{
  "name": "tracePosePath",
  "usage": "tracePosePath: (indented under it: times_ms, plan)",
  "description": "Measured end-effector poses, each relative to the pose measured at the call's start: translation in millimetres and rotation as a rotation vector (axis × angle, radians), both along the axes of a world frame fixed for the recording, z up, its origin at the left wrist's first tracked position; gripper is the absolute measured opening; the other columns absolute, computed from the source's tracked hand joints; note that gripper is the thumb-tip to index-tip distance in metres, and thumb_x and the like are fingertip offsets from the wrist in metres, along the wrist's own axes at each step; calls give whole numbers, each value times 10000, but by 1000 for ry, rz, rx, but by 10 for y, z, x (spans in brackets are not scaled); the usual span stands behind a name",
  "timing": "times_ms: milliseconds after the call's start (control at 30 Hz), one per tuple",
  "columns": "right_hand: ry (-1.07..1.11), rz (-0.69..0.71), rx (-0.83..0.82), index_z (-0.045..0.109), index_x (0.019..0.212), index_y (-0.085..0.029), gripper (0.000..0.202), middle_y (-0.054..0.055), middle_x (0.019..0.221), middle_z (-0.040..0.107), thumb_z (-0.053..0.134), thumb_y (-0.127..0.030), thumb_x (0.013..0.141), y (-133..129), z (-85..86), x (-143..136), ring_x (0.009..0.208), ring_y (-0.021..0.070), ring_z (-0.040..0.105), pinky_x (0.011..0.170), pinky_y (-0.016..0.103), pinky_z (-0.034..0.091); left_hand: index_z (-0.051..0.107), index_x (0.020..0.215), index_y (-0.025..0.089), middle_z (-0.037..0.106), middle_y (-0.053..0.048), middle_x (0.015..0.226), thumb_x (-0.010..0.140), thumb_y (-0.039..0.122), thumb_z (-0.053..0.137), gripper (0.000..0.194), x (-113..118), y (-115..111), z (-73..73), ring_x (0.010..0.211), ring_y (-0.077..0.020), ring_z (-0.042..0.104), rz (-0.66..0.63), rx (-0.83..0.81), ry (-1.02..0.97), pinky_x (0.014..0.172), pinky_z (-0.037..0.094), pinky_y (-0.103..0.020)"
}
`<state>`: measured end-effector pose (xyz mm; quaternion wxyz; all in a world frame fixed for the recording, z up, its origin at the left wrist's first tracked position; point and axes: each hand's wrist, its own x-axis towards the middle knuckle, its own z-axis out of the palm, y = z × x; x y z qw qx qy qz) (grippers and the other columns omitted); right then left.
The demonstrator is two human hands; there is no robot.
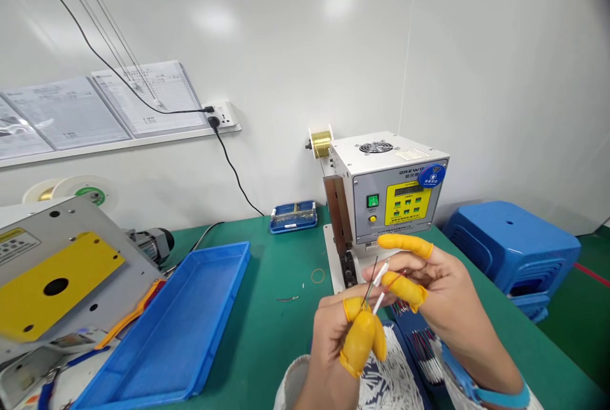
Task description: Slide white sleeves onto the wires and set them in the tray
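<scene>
Yellow finger cots cover several fingertips of both hands. My left hand (350, 337) pinches a white sleeve piece with thin dark wires (370, 284) between thumb and fingers. Close by on the right, my right hand (424, 276) holds another white piece (381, 273) and a thin red wire between thumb and fingers, its index finger stretched out. Below the hands lies a pile of white pieces (393, 375) in a blue tray. Beside it, a second tray section holds bundled wires with white ends (429, 359).
A grey-white machine (365, 181) with a yellow panel stands behind my hands. To the left are a long blue tray (176, 334) and a machine with a yellow plate (90, 276). Blue stools (519, 238) stand right. A small blue box (293, 216) lies near the wall.
</scene>
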<state>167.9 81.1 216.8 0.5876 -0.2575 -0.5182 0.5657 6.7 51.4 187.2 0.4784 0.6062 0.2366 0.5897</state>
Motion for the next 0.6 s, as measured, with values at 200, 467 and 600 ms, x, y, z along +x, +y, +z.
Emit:
tracePosePath:
  times_ms: [200,467,600]
  plan:
    - [292,-265,-77,778,1011,-279,238,35,1013,828,869,-197,807,75,-47,-4,848,231,813,801,354,695,755,703,137,709,-154,1297,986,484,583,480,24,-12,-32,1148,-336,702,-43,-50,66,1011,559,-424]
    - [351,-224,-88,798,984,-272,199,31,970,832,871,-199,814,85,-18,-15,809,212,814,767,306,698,669,583,144,698,-127,1333,988,482,571,537,55,-38,27,1087,-303,721,0,-59,140,1027,527,-382]
    - [298,-141,-139,788,984,-262,185,33,960,832,866,-213,823,95,-38,0,837,222,814,742,289,694,698,606,157,702,-118,1329,984,493,577,521,65,-45,78,1193,-325,679,-10,-61,136,1077,497,-395]
